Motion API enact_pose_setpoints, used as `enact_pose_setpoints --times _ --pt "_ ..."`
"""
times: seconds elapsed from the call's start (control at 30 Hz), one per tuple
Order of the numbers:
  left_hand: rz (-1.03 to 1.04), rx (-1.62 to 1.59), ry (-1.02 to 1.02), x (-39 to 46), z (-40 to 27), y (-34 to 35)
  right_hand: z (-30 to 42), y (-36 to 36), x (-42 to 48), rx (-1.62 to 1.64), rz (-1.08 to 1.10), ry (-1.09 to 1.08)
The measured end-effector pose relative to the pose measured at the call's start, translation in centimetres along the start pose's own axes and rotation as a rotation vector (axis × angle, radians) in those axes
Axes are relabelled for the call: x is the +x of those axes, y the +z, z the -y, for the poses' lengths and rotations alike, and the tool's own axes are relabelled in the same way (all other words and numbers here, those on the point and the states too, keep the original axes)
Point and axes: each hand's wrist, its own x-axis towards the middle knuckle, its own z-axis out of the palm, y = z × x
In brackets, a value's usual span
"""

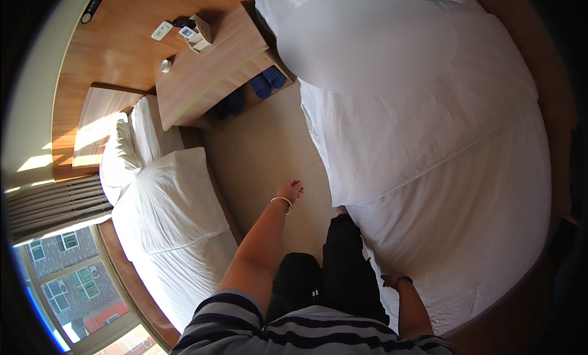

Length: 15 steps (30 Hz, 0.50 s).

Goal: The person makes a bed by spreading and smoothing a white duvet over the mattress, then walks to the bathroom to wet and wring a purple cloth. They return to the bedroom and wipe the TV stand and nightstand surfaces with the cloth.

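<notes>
My left hand (291, 189), with a white bangle at the wrist, hangs over the tiled floor between two beds. Its fingers are curled, and nothing shows in them. My right hand (392, 280), with a dark band at the wrist, is low at the near side of the larger bed, by the edge of its white sheet (441, 245). Its fingers are partly hidden, so its grip is unclear. A white quilt (390, 148) lies over the upper part of that bed, its edge hanging down at the left. A large patch over the bed's head end is blurred.
A wooden bedside cabinet (216, 66) stands between the beds, with blue slippers (261, 86) on its lower shelf and a holder (200, 36) on top. The smaller bed with a white quilt (177, 203) is at left, beside the window (76, 281) and grey curtain (57, 208).
</notes>
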Motion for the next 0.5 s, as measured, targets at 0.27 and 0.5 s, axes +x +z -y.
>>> enact_pose_setpoints --times 0.27,0.5 --pt "-0.095 0.386 0.16 18.2 -8.1 -1.9 22.4 -8.8 -1.7 0.855 0.012 -0.447" --pt "-0.112 0.669 0.257 28.4 -13.8 1.1 27.0 -7.0 2.0 1.043 -0.123 -0.255"
